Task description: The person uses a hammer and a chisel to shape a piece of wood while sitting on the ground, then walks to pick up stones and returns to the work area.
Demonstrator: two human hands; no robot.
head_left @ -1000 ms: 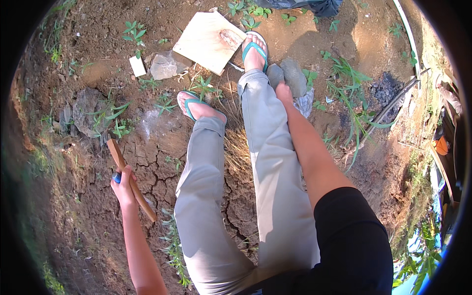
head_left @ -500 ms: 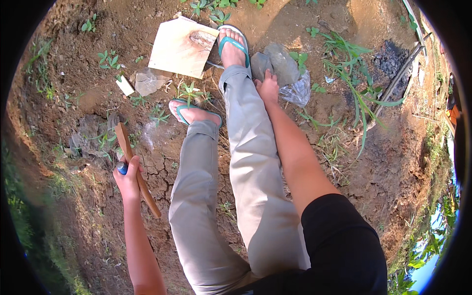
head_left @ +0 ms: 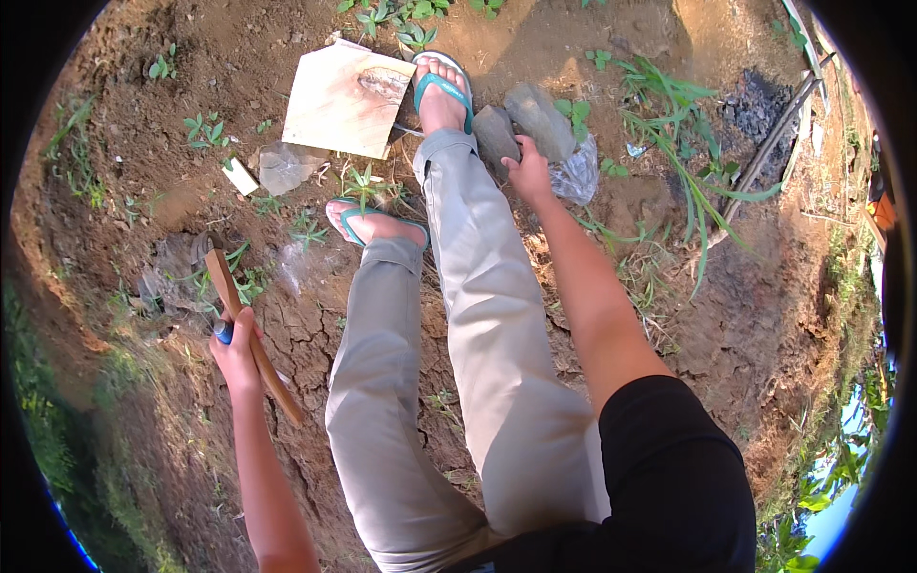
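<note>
My left hand (head_left: 239,355) is closed around a long, flat brown wooden piece (head_left: 222,279), tilted over the soil. A small blue cylindrical end (head_left: 223,331) pokes out beside its thumb side; what it belongs to is hidden in the grip. My right hand (head_left: 530,177) is at the near edge of a dark grey stone (head_left: 497,134), its fingers apart; whether the fingertips touch it is unclear. Against that stone leans a larger, flatter grey stone (head_left: 540,119). Crumpled clear plastic (head_left: 576,174) lies just right of the hand.
By my sandalled feet (head_left: 444,91) lies a pale wooden board (head_left: 330,105). Left of it are a flat stone (head_left: 287,169) and a small wood offcut (head_left: 240,177). Long grass (head_left: 678,124), charred ash (head_left: 757,103) and a thin pole (head_left: 774,148) are at the right.
My right hand has drawn back slightly from the dark stone and its fingers have spread. My left hand, still gripping the wooden piece, has shifted a little left.
</note>
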